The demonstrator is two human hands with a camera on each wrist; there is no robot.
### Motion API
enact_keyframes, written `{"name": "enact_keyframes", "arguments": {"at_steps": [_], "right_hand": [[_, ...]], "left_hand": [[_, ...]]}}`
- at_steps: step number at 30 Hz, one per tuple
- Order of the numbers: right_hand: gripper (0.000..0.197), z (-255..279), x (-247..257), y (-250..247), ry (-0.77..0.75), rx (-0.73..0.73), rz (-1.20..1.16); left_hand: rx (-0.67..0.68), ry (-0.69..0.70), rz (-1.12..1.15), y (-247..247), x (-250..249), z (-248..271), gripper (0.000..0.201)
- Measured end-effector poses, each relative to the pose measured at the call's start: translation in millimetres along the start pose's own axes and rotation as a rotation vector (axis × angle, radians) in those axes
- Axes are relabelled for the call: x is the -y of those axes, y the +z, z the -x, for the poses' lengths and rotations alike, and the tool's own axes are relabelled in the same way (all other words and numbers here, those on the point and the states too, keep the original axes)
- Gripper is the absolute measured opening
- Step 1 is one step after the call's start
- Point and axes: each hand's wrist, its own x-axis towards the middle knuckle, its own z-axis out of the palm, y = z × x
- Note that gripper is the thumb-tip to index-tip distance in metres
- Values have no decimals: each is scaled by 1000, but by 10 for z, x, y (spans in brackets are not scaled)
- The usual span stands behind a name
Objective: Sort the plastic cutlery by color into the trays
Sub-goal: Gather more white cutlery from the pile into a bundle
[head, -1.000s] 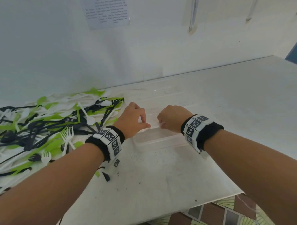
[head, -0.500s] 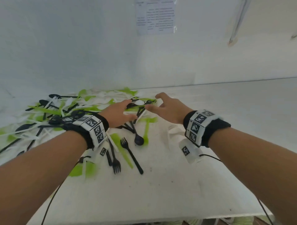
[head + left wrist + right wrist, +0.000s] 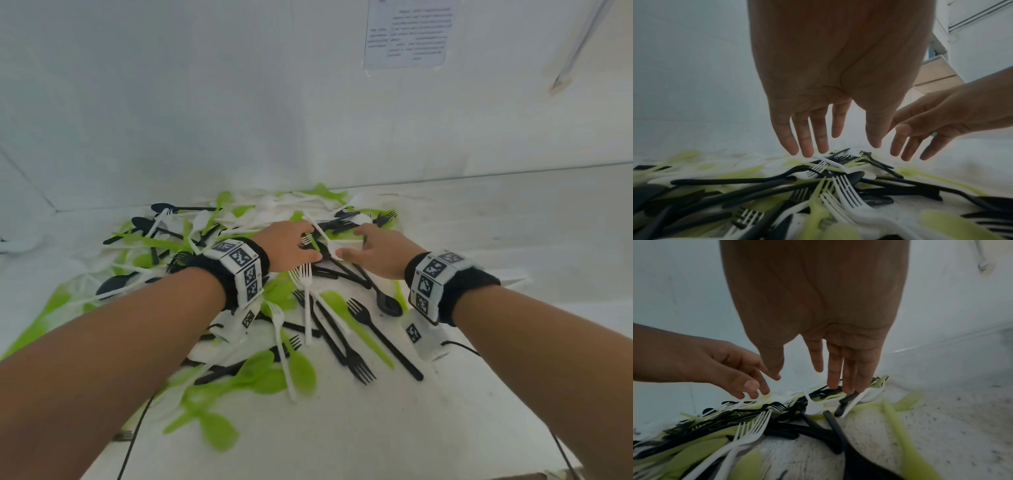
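white surface (image 3: 376,428): bears a tangled heap of black, white and green plastic cutlery (image 3: 239,267), against the wall.

Left: cutlery pile (image 3: 274,308) (tangled, overlapping) crowds the tabletop (image 3: 342,428).
Right: bare surface, apparently open.
Behind: wall (image 3: 239,120) blocks.

Right hand (image 3: 813,321) spread over mixed cutlery pile (image 3: 756,426) (fingertips touching a black handle), left hand (image 3: 719,363) just beside

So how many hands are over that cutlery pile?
2: the left hand over the pile's middle, and the right hand just beside it, both open.
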Motion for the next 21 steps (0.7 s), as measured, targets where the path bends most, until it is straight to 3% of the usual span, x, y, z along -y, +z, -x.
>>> {"name": "enact_keyframes", "arguments": {"at_steps": [6, 12, 16, 21], "right_hand": [[38, -205, -70, 117, 43, -69, 103], [37, -547, -144, 87, 22, -50, 241], [39, -710, -202, 124, 11, -1, 301], [35, -868, -190, 123, -14, 1, 350]], "left_hand": [[-20, 113, -147, 131, 150, -328, 44], [-175, 312, -520, 373, 48, -536, 34], [-86, 351, -662, 492, -7, -630, 35], [-74, 350, -618, 472, 69, -681, 31]]}}
